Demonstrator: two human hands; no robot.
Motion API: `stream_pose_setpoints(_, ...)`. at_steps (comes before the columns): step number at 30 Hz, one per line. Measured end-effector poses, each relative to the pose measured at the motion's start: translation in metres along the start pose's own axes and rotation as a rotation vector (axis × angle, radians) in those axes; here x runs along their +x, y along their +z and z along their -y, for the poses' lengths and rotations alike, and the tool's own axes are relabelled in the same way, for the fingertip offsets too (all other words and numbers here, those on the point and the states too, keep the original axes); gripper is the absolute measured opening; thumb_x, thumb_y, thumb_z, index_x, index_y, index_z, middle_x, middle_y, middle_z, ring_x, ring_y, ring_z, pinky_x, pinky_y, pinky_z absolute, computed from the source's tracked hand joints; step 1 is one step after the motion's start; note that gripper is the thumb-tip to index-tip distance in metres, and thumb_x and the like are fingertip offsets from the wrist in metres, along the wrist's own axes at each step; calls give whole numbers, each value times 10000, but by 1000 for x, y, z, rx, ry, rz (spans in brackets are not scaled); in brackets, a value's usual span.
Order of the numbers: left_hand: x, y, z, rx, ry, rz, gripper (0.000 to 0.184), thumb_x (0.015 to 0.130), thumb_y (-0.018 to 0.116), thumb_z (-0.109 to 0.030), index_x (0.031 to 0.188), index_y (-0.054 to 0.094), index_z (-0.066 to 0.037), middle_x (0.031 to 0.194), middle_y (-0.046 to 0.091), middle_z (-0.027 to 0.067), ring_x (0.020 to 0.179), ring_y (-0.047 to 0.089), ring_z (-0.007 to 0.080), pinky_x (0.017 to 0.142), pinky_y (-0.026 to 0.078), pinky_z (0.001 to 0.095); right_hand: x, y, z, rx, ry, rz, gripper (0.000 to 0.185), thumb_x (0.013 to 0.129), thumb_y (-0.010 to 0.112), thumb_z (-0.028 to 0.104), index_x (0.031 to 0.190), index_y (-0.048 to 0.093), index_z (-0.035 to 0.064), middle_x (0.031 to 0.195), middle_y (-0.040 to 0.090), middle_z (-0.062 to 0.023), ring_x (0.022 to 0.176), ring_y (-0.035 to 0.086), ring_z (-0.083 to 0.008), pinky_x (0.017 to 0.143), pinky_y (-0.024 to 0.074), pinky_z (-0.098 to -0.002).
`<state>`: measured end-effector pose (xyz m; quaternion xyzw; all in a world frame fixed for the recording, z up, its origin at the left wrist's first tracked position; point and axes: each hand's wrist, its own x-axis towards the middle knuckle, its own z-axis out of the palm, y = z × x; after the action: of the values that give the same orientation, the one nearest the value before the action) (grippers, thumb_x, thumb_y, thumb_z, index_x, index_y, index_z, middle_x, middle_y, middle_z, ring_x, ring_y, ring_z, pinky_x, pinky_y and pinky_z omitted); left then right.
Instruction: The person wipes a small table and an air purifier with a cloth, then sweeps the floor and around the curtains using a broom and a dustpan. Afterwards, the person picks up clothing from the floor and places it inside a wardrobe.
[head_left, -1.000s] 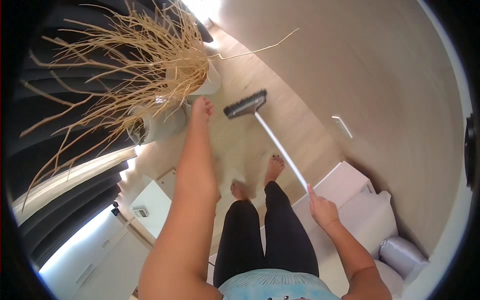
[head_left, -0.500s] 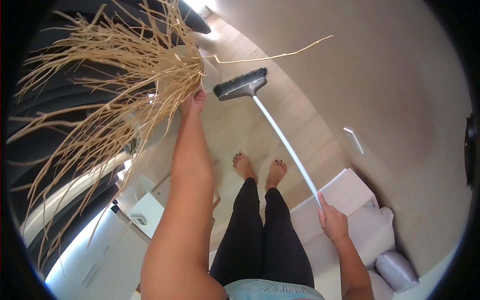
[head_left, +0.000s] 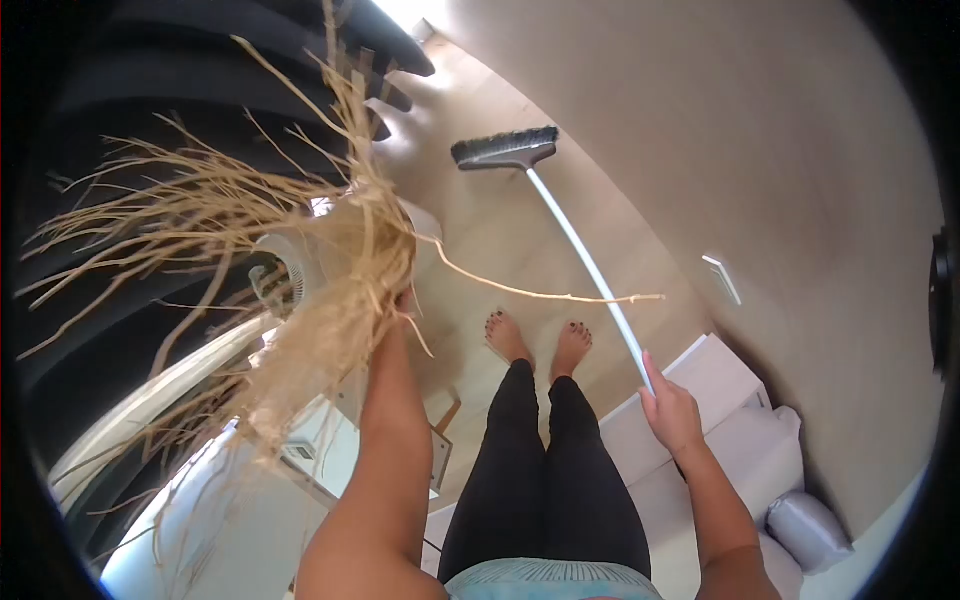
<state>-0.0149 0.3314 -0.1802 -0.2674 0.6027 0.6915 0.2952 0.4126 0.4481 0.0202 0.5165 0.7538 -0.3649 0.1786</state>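
Note:
My left hand (head_left: 403, 302), mostly hidden behind twigs, is closed at the base of a large bundle of dry branches (head_left: 370, 240). The pale, thin branches fan out to the left and are partly blurred; one long twig reaches right, across the line of the broom handle. Whether a vase sits inside the bundle I cannot tell. My right hand (head_left: 672, 412) is wrapped round the end of a broom's white handle (head_left: 585, 260). The broom head (head_left: 507, 150), dark with black bristles, points away from me near the wall; I cannot tell if it touches the floor.
A dark curtain (head_left: 110, 80) hangs on the left. The wall (head_left: 780, 150) with a white switch plate (head_left: 722, 280) runs along the right. A pale sofa (head_left: 740, 450) with a grey cushion (head_left: 808, 530) stands at lower right. My bare feet (head_left: 510, 338) are on the wood-look floor (head_left: 480, 230).
The branches have swung nearer to me and lower, and the long twig now tilts down to the right. The broom head has shifted slightly right and away.

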Motion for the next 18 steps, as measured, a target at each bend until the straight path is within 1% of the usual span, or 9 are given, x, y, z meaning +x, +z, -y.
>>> stream_pose_setpoints(1, -9, -29, 1, -23, -11, -33, 384, 886, 397, -160, 1193, 344, 64, 1241, 372, 232, 1115, 395, 428, 813, 496, 469, 8, -1, 6, 54, 18, 10, 578, 790, 537, 132, 1315, 299, 171, 650, 546, -157, 596, 546, -331, 546, 421, -409)
stream_pose_setpoints(2, -16, -55, 5, -60, -28, -69, 383, 885, 397, -159, 1191, 346, 66, 1240, 373, 231, 1115, 396, 427, 813, 496, 468, 16, 2, 13, 44, 9, 8, 578, 790, 537, 132, 1315, 299, 171, 650, 546, -157, 596, 546, -331, 546, 421, -409)
stream_pose_setpoints(4, -28, -104, 9, -135, -64, -139, 381, 885, 397, -156, 1187, 348, 71, 1238, 376, 231, 1115, 398, 424, 815, 496, 467, 26, 3, 32, 105, 41, -10, 560, 799, 524, 168, 1313, 299, 167, 689, 568, -179, 605, 549, -361, 551, 431, -437)
stream_pose_setpoints(8, -24, -173, 22, -249, -104, -212, 377, 883, 396, -151, 1179, 353, 79, 1234, 380, 229, 1115, 401, 417, 817, 496, 465, 33, 5, 47, 107, 54, 15, 563, 803, 522, 180, 1318, 294, 185, 653, 557, -187, 595, 546, -361, 547, 424, -432)
stream_pose_setpoints(10, -15, -191, 21, -291, -109, -209, 375, 883, 396, -148, 1175, 356, 84, 1232, 383, 229, 1115, 403, 414, 818, 496, 464, 34, 7, 46, 101, 103, 23, 557, 802, 525, 181, 1314, 306, 178, 636, 547, -198, 588, 546, -361, 544, 415, -429)
stream_pose_setpoints(15, -7, -209, 13, -367, -136, -187, 371, 882, 395, -143, 1166, 361, 93, 1228, 387, 227, 1114, 406, 408, 821, 496, 461, 28, 12, 40, 92, 73, -7, 540, 802, 526, 180, 1304, 327, 181, 625, 542, -203, 585, 545, -363, 541, 411, -428)
stream_pose_setpoints(17, -4, -205, 12, -281, -130, -161, 357, 894, 375, -173, 1187, 353, 32, 1130, 453, 209, 1020, 484, 352, 858, 464, 498, 25, 16, 36, 97, 70, -1, 538, 802, 527, 177, 1302, 329, 182, 623, 542, -203, 583, 544, -364, 541, 411, -428)
stream_pose_setpoints(18, -11, -192, 9, -287, -128, -164, 357, 894, 375, -173, 1187, 353, 32, 1130, 453, 209, 1020, 484, 352, 858, 464, 498, 23, 20, 31, 96, 58, -13, 542, 802, 529, 162, 1306, 330, 187, 589, 523, -183, 531, 521, -313, 522, 412, -383)
